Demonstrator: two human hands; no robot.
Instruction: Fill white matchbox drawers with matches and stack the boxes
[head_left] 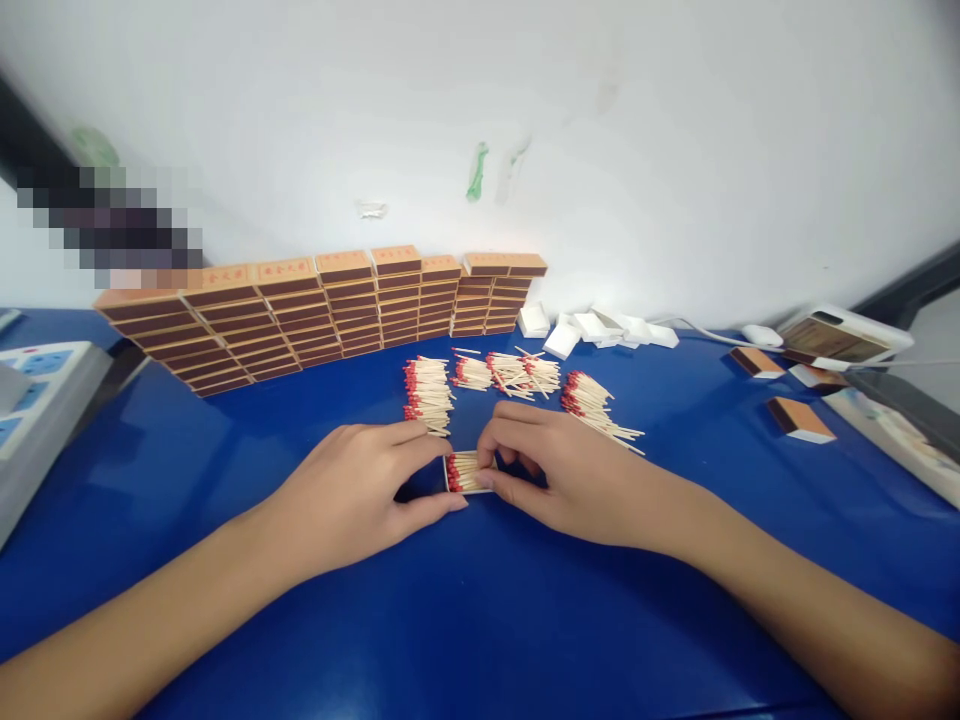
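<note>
A small white matchbox tray (471,491) lies on the blue table with red-headed matches (461,470) inside, their heads toward the left. My left hand (360,490) spans the tray's left end, forefinger at the far edge and thumb at the near edge. Over the right end, my right hand (555,465) has its fingers curled and its thumb and fingertips closed on the pale match ends. Just beyond the hands lie loose piles of matches: a tall one (429,395) on the left, overlapping ones (510,373) in the middle and a slanted one (589,400) on the right.
Stacked matchboxes (300,310) form a long wall at the back left. White empty trays (592,327) are heaped behind the piles. To the right are several loose matchboxes (799,420), a phone (847,335) and a white cable (705,328). A white and blue object (45,420) stands at far left.
</note>
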